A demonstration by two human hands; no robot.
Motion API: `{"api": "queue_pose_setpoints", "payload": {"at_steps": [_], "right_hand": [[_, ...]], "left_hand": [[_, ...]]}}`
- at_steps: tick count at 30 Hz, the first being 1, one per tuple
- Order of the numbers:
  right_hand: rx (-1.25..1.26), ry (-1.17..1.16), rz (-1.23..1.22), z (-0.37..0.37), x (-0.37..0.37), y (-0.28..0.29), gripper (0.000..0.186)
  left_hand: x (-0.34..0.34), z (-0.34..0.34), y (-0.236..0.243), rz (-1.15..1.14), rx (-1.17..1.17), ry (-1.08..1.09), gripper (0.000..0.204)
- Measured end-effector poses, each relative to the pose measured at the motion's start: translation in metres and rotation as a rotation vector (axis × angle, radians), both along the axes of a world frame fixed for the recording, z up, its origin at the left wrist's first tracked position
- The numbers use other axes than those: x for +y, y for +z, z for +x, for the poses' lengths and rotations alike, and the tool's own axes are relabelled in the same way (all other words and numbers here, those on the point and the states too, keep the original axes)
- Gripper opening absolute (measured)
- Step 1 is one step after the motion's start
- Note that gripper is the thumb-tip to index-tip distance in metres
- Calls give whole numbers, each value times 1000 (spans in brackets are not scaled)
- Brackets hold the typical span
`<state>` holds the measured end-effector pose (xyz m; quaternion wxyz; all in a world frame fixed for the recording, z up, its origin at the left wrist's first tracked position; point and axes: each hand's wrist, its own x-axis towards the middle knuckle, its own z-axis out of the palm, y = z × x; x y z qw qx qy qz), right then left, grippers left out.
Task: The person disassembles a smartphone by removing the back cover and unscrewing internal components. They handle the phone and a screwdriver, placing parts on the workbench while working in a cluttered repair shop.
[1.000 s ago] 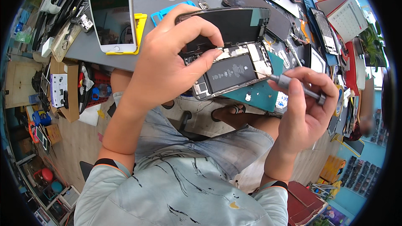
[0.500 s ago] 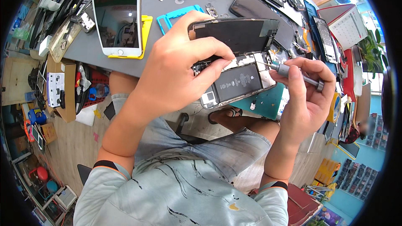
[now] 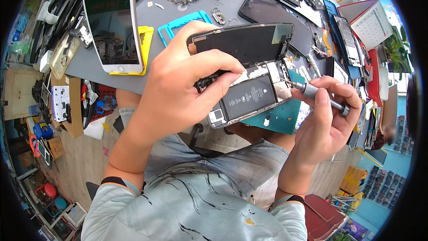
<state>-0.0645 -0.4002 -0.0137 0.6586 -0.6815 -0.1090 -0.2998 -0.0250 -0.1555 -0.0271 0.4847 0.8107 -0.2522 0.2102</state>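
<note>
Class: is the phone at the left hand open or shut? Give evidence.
The phone is open: its screen panel stands raised, exposing the black battery.

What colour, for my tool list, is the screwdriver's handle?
Grey, with a darker end; the handle shows best in the head view, in the right hand.

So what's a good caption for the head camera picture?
Right hand aims a screwdriver at an opened phone, left hand over its other end.

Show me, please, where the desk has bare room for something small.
Bare grey desk lies between the white phone and blue frame; another patch borders that phone's lower left. The right side, past the opened phone and screwdriver, is crowded with parts.
</note>
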Motion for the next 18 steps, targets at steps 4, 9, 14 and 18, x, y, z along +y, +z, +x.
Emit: {"api": "queue_pose_setpoints", "payload": {"at_steps": [4,9,14,18], "right_hand": [[-29,33,17,4,0,-6,24],[-30,29,27,3,2,-10,26],[-28,32,64,3,2,-13,27],[-19,23,77,4,0,-14,27]], "left_hand": [[-1,1,-2,-2,-29,-15,26],[-1,1,0,8,-15,-5,27],[-2,1,1,33,-28,15,27],[-2,0,1,50,-12,35,27]]}}
